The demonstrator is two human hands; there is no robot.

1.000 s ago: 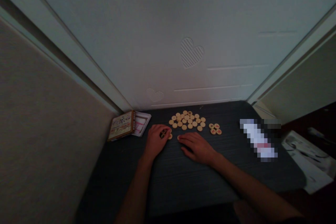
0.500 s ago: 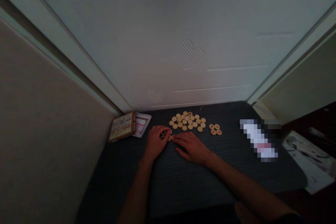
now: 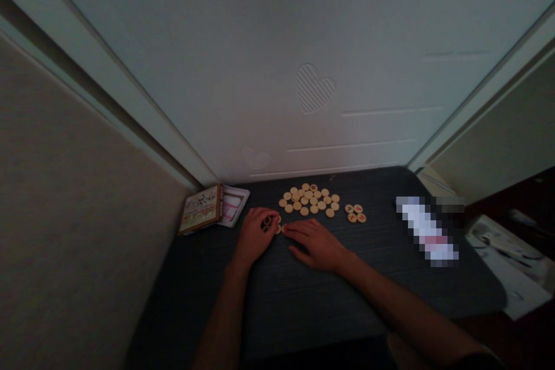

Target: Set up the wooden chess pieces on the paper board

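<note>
Left hand (image 3: 255, 237) is curled, fingers closed on a dark-marked wooden disc (image 3: 269, 223). Can't tell if it's lifted or pinned to the counter (image 3: 303, 300). Right hand (image 3: 314, 243) lies flat and spread on the counter, with its index tip reaching a small wooden disc (image 3: 278, 229) just beside the left hand. Hands are apart, but only just, with that disc between them. Probable reason: both are working the same spot, one keeping hold while the other steadies or nudges.

Main pile of wooden discs (image 3: 309, 201) sits just ahead of the hands, within easy reach, packed close. Most faces are too small to read. Group of four marked discs (image 3: 355, 213) lies well off to its right, with red and dark marks. The gap looks like deliberate sorting, not scatter.

Printed box (image 3: 200, 208) and white card (image 3: 232, 206) sit at the far left, out of the hands' way. Pixelated object (image 3: 427, 231) on the right is too blurred to identify.
</note>
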